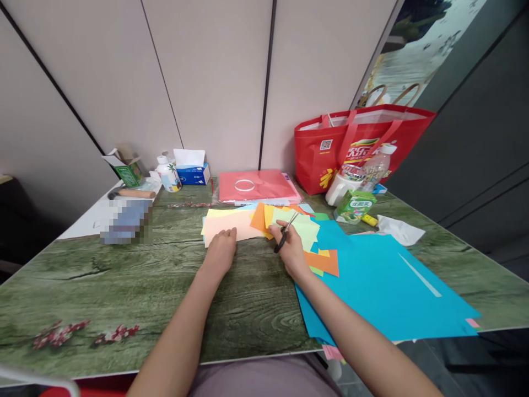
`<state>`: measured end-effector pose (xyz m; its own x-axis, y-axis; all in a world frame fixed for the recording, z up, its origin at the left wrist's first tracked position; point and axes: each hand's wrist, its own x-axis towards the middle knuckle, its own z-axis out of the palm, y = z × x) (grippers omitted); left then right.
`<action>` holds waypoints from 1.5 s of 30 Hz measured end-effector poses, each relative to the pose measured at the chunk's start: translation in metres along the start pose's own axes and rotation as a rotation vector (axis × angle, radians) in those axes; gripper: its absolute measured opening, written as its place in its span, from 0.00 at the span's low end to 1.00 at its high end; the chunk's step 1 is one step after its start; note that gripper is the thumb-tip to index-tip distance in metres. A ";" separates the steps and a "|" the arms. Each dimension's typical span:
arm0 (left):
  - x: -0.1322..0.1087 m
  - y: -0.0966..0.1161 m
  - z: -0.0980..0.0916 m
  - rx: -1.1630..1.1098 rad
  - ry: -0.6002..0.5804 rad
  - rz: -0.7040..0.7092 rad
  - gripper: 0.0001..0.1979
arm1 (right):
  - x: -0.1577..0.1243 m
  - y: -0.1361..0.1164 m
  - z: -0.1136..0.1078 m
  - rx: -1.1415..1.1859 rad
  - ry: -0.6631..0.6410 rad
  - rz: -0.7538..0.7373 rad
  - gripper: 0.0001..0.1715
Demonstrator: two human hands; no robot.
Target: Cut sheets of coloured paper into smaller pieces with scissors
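Note:
My left hand (221, 251) rests with curled fingers on the near edge of a peach paper sheet (231, 225) lying on the green wood-patterned table (124, 286). My right hand (290, 249) grips black-handled scissors (285, 234), blades pointing up and away over a pile of orange, yellow and pale green paper pieces (289, 220). A small orange piece (324, 262) lies just right of that hand. Large blue sheets (384, 286) spread under my right forearm toward the table's front right edge.
A pink folder (258, 187) with a white ring on it lies behind the papers. A red bag (359, 140), a plastic bottle (376, 165), a white jar and a green carton (355, 205) stand at back right. A tissue box (192, 172) and small containers sit back left.

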<state>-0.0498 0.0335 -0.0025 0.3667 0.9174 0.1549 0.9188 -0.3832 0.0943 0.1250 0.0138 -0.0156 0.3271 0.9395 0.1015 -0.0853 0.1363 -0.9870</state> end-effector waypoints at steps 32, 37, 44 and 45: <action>-0.001 0.039 0.009 -0.216 -0.011 0.558 0.14 | 0.013 -0.001 -0.017 -0.476 -0.069 -0.213 0.17; 0.004 0.049 0.009 -0.278 0.003 0.508 0.12 | 0.014 0.002 -0.016 -0.515 -0.066 -0.208 0.16; 0.001 0.042 0.024 -0.453 0.080 0.408 0.11 | 0.015 0.004 -0.016 -0.570 -0.076 -0.199 0.17; 0.001 0.038 0.026 -0.486 0.106 0.379 0.12 | 0.015 0.004 -0.016 -0.576 -0.081 -0.197 0.17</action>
<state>-0.0105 0.0222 -0.0241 0.6151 0.7018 0.3594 0.5469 -0.7081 0.4466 0.1449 0.0230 -0.0198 0.2101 0.9380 0.2758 0.4992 0.1396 -0.8551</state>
